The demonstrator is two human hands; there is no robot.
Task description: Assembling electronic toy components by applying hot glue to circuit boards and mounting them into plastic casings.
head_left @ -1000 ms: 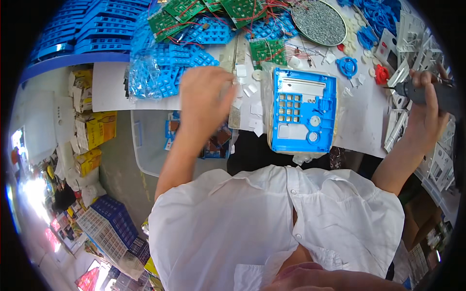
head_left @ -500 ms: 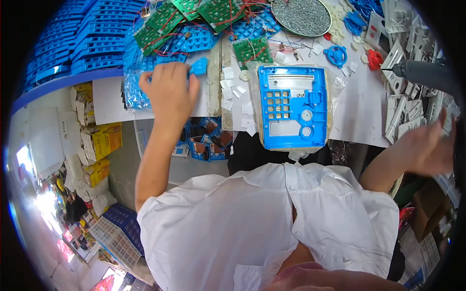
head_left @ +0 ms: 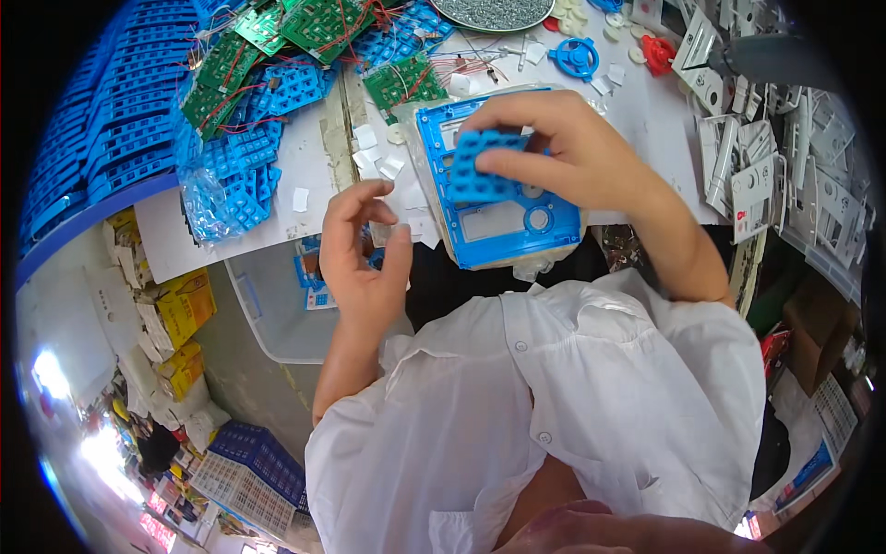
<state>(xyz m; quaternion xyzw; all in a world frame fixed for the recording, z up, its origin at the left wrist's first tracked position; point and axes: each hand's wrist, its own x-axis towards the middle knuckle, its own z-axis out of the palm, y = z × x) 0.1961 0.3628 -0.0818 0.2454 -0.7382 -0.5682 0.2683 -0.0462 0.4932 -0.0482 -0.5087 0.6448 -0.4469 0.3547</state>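
My right hand (head_left: pixel 586 152) pinches a blue rubber-like keypad (head_left: pixel 478 168) with rows of square keys between thumb and fingers. It hovers over a blue plastic housing (head_left: pixel 498 247), which lies inner side up at the table's front edge and is partly hidden by the hand. Just left of the housing, my left hand (head_left: pixel 360 263) is raised with thumb and fingers apart and curved. A small whitish shape (head_left: pixel 380 233) shows between its fingertips and the table; I cannot tell whether they touch it. More blue keypads (head_left: pixel 242 189) lie in a clear bag at the left.
Green circuit boards (head_left: pixel 314 28) with red wires pile up at the back left, beside stacked blue housings (head_left: pixel 115 111). A screw tray (head_left: pixel 498 11) stands behind. A blue ring part (head_left: pixel 574 58), a red part (head_left: pixel 657 54), a grey electric screwdriver (head_left: pixel 784 63) and white plastic parts (head_left: pixel 752 185) are rightward.
My right hand has come in from the far right and now holds the keypad above the housing. My left hand has drawn back from the keypad bag toward the housing. The view has shifted.
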